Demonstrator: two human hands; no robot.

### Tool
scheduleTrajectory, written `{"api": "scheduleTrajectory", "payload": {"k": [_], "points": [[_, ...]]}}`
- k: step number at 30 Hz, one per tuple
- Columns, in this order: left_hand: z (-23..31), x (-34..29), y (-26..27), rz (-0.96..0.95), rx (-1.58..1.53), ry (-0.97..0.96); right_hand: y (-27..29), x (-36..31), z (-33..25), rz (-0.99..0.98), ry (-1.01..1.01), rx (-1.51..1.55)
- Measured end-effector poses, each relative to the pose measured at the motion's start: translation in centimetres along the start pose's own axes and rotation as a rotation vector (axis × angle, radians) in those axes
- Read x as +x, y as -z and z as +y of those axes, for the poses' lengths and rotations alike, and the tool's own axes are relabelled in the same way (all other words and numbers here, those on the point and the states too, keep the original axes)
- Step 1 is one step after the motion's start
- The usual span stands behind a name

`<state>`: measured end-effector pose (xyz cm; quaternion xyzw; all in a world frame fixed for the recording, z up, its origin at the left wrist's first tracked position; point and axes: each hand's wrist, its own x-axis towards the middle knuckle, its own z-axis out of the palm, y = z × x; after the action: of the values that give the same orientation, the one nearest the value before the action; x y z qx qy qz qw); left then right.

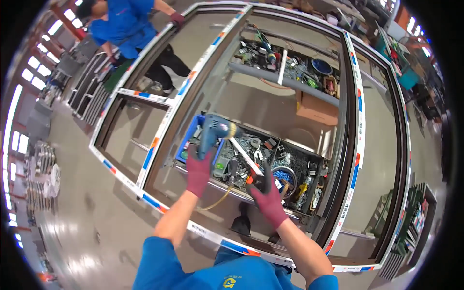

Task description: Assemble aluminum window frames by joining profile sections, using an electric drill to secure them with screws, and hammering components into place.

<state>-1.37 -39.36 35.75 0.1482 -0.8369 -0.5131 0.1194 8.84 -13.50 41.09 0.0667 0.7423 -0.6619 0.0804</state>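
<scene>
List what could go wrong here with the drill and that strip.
The left hand holds the blue drill over a cluttered parts tray; its hose could snag. The right hand grips the white strip near the drill's tip, so fingers could be caught.

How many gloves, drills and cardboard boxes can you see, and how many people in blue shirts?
Maroon gloved hands of the wearer: 2, the left hand and the right hand
Blue power drill: 1
Cardboard box: 1
People in blue shirts: 2, the wearer and a co-worker
Total: 6
</scene>
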Motion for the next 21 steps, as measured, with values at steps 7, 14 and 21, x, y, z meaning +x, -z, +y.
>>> {"api": "scheduleTrajectory", "payload": {"k": [7, 14, 21], "points": [[15.1, -23.3, 1.8, -0.191, 0.3, -0.765, 5.8, -9.1, -7.9, -0.101, -0.029, 0.812], [14.8, -38.5, -4.3, -0.283, 0.266, -1.027, 15.7, -21.2, -2.2, 0.06, 0.013, 1.108], [10.3, -41.1, -8.3, -0.469, 0.163, -0.823, 25.4, -32.1, -3.7, 0.114, 0.29, 1.317]]}}
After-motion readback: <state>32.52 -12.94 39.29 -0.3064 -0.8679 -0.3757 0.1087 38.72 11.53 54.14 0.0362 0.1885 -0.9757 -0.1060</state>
